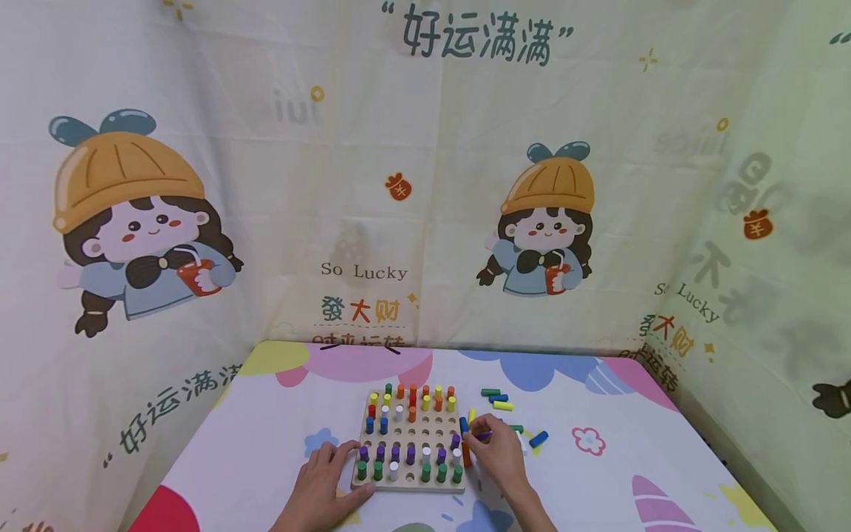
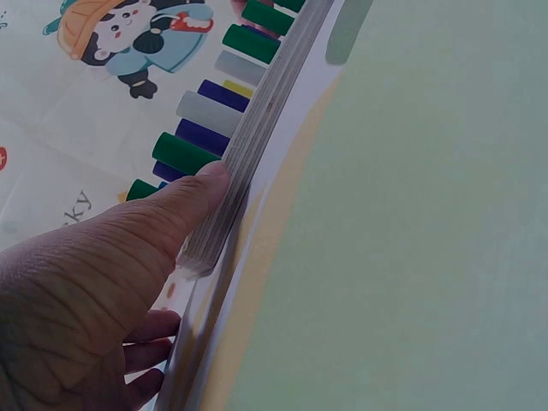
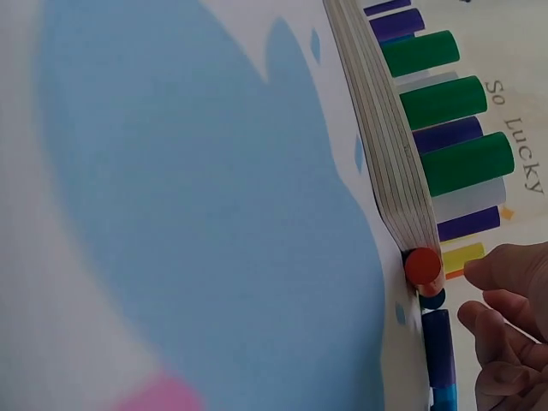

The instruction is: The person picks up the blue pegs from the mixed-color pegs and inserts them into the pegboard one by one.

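Observation:
A wooden pegboard (image 1: 415, 488) holds coloured pegs in rows, with bare holes across its middle. My left hand (image 1: 320, 484) grips its near left corner. The left thumb lies along the front edge beside a green peg (image 2: 184, 153), and the index finger touches the left side. Off the board's right edge, my right hand (image 1: 500, 452) hovers low with bent fingers, thumb and fingertips apart. A purple peg (image 3: 437, 347) lies just below those fingertips; nothing shows between them in the right wrist view. An orange peg (image 3: 422, 266) and a blue peg (image 1: 464, 425) lie against the board.
Loose pegs are scattered right of the board, among them a green peg (image 1: 490, 392), a yellow peg (image 1: 503, 406) and a blue peg (image 1: 538, 440). A patterned cloth covers the table (image 1: 585, 488). Printed curtains (image 1: 439, 222) stand behind and at both sides.

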The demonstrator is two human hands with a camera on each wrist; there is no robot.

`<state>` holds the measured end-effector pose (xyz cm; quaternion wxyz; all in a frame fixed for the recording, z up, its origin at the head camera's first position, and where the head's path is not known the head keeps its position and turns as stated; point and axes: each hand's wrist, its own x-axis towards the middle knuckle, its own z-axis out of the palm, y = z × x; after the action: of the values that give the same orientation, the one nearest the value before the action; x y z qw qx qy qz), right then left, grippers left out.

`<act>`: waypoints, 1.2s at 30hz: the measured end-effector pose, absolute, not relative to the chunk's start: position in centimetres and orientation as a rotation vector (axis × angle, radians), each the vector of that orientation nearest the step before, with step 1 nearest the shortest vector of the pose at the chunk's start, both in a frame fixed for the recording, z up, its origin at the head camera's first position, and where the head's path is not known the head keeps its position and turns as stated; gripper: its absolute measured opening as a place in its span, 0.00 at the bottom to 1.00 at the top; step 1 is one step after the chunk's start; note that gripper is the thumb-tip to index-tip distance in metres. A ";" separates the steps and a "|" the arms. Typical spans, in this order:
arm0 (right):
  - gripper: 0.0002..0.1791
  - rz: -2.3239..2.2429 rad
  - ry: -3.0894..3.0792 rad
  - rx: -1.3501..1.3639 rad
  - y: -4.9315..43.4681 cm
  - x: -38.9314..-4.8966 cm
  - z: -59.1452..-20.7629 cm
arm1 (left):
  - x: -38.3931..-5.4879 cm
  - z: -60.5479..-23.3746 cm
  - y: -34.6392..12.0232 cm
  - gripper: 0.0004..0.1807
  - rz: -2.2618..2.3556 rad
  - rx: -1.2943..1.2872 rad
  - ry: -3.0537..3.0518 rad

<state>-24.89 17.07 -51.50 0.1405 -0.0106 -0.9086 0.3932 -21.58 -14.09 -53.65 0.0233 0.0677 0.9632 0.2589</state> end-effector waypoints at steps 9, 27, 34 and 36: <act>0.11 1.064 -2.686 -0.061 16.9 -25.7 -51.6 | -21.5 -53.5 -14.0 0.47 0.800 0.213 2.985; 0.10 0.934 -2.831 0.089 17.5 -26.7 -50.3 | -21.5 -53.6 -14.1 0.47 0.796 0.207 2.982; 0.09 0.910 -2.861 0.030 17.2 -27.0 -50.3 | -21.5 -53.6 -14.1 0.47 0.794 0.203 2.978; 0.09 0.895 -2.869 0.010 17.1 -27.0 -50.4 | -21.5 -53.6 -14.1 0.47 0.795 0.206 2.978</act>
<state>-27.04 17.14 -50.38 0.0681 0.0033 -0.9524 0.2971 -21.51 -14.08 -53.61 0.0262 0.0665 0.9637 0.2573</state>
